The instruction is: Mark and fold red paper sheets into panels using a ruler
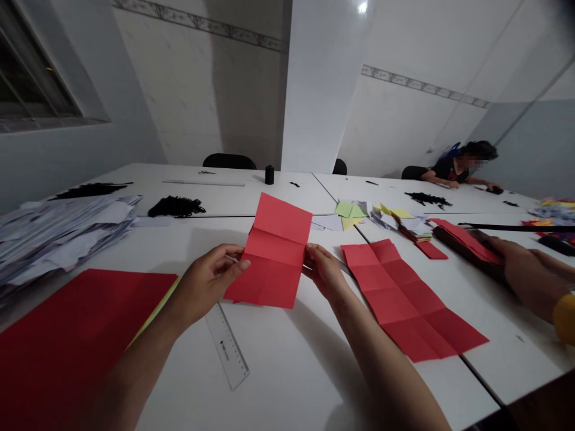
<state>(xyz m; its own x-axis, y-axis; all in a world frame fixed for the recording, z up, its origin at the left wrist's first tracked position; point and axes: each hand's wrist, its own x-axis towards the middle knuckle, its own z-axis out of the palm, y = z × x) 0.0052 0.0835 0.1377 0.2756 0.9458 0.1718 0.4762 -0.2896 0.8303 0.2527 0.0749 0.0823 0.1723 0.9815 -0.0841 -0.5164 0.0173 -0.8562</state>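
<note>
**One creased red paper sheet (281, 254) held between the left hand (209, 281) and the right hand (327, 272)**

The creased red paper sheet is just beyond the far end of the flat, clear plastic ruler (230, 353), tilted, with a fold line running across its middle. The left hand pinches its left edge, thumb in front and fingers tucked behind. The right hand grips the opposite edge in a similarly narrow pinch. Whether the sheet's lower edge touches the white tabletop (278, 371) cannot be told.

Left of the ruler lies a stack of large dark-red sheets (76, 329) with a yellow-green edge showing, and farther beyond it a loose heap of white paper (67, 239). A tangled bundle of black thread (175, 206) and an upright black spool (269, 175) are well beyond the ruler.

To the ruler's right, well apart from it, a larger red sheet with a grid of folds (404, 299) lies spread out. Farther right, a co-worker's hand (525, 269) is at a dark holder with red paper on it, blurred. Far beyond the ruler, to the right, another person in a dark top (453, 167) leans over the table.
</note>
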